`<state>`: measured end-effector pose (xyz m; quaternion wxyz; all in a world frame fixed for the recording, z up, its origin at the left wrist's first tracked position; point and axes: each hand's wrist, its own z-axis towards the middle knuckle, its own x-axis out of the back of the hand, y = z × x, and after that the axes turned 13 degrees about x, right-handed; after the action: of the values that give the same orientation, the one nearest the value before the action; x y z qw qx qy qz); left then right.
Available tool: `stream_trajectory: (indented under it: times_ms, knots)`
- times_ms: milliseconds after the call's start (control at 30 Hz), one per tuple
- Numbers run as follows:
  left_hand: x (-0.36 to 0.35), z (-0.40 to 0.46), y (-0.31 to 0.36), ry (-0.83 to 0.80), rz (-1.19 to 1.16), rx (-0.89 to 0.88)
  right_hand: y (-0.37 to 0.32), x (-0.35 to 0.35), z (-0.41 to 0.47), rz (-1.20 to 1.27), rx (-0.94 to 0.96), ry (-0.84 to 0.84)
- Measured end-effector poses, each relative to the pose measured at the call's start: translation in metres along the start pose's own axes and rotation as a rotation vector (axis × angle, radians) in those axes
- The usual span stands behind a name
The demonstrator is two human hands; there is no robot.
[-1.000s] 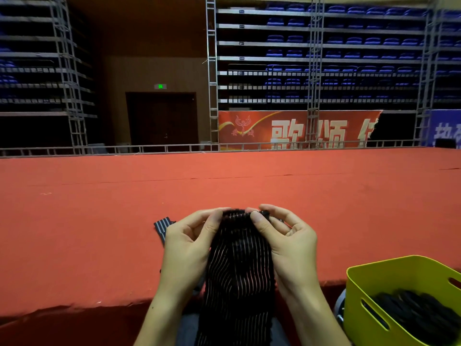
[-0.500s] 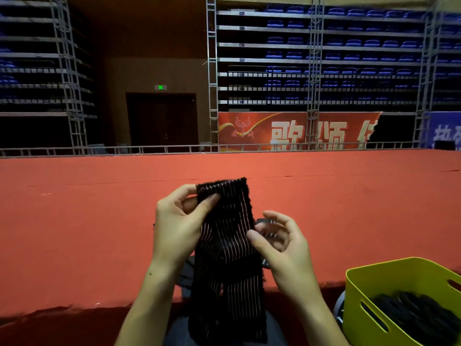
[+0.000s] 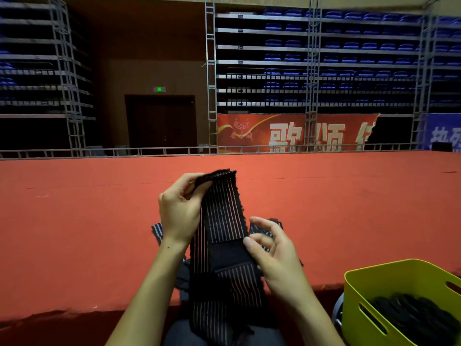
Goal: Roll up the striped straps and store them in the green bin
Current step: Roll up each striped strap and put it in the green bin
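Note:
A black strap with thin pale stripes [image 3: 222, 216] hangs upright in front of me, its lower length falling over the stage edge toward my lap. My left hand [image 3: 180, 208] pinches the strap's top end and holds it raised. My right hand [image 3: 269, 250] touches the strap's right edge at a plain black patch, thumb against it and fingers loosely curled. More striped straps [image 3: 157, 232] lie on the red surface behind my hands. The green bin [image 3: 389, 283] stands at the lower right with dark rolled straps [image 3: 414, 313] inside.
The red carpeted stage [image 3: 99, 221] stretches ahead to a metal truss rail [image 3: 149, 151]. Its front edge runs just below my forearms. Beyond stand truss towers, a red banner and tiers of blue seats.
My left hand has lifted the strap's top end upward. My right hand let go of the top and slid down the strap's right edge to the black patch.

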<state>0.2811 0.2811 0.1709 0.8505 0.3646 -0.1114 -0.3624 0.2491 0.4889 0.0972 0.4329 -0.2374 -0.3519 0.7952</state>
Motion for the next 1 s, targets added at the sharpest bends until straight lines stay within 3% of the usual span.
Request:
stream_trajectory:
  times_ms: [300, 467, 800, 1000]
  knots:
    - [-0.018, 0.023, 0.020, 0.068, -0.146, 0.047, 0.024, -0.016, -0.007, -0.012, -0.089, -0.151]
    - [-0.018, 0.033, 0.027, 0.094, -0.152, 0.067, 0.054, -0.027, -0.019, -0.152, -0.066, -0.210]
    - [-0.013, 0.049, 0.024, 0.114, -0.175, 0.111, 0.054, -0.032, -0.024, -0.116, 0.118, 0.007]
    - [-0.012, 0.073, 0.026, 0.130, -0.155, 0.105, 0.046, -0.024, -0.024, -0.120, 0.101, -0.065]
